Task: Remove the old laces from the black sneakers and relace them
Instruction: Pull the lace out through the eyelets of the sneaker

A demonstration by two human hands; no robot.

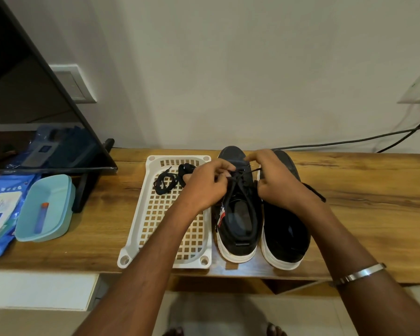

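- Two black sneakers (262, 214) with white rubber soles stood side by side on my wooden table (364, 190).
- My left hand (204, 185) and right hand (274, 180) pinched the left shoe's thin cord lace (240, 174).
- A loose coiled lace (170, 178) lay in the white plastic grid tray (155, 226).

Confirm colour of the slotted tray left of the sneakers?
White tray, with a grid of square holes; clearest in the head view.

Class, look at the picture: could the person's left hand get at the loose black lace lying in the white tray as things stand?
Probably yes. The loose lace lies uncovered in the white tray, just beside the left hand, with nothing between them. But that hand is pinching the lace on the left sneaker, so it must let go first.
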